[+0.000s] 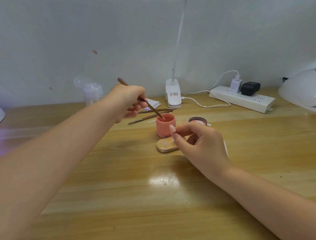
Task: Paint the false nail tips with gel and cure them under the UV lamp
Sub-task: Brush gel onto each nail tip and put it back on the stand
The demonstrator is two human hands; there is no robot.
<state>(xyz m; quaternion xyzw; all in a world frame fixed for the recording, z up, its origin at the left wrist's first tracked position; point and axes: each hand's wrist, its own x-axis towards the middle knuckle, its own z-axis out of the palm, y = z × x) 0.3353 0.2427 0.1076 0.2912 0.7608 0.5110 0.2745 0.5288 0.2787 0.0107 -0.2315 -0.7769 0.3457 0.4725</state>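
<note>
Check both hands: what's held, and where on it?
Left hand grips the brush at mid-handle, tip in the pink gel jar. Right hand fingers pinch something small over the wooden holder; cannot tell what.

The table [120, 179] was pale wood, varnished smooth, throwing back a bright glare. The pink gel pot [165, 127] looked like matt plastic. The small oval stand [167, 146] was bare wood. The right-hand UV lamp [306, 89] had glossy white plastic, and the power strip [242, 99] duller white plastic.
</note>
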